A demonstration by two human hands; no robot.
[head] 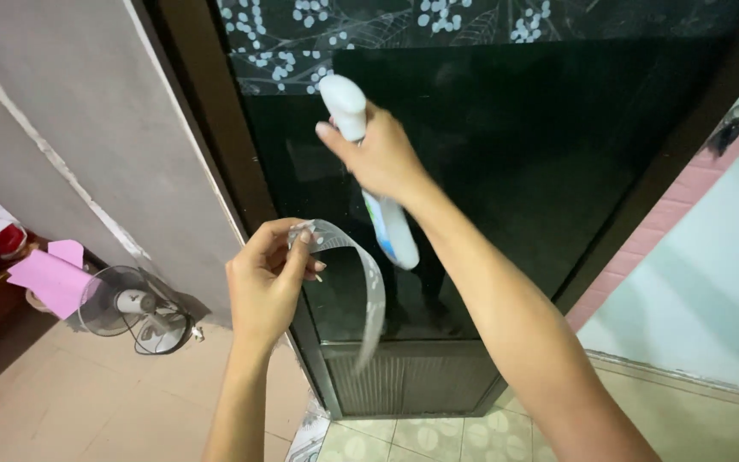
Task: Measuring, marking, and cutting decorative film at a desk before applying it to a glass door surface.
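- Straight ahead of me the dark glass door panel closes off the way forward; its brown frame runs down the left edge.
- My right hand, with the white spray bottle in its grip, sits just in front of the glass, so there is little room between them.
- My left hand pinches a clear dotted film strip that arcs and hangs down across the lower glass, between both forearms.
- Left of the frame a grey wall blocks the side.
- Low on the left a small fan stands on the tiled floor, well apart from my hands; open floor lies around it.
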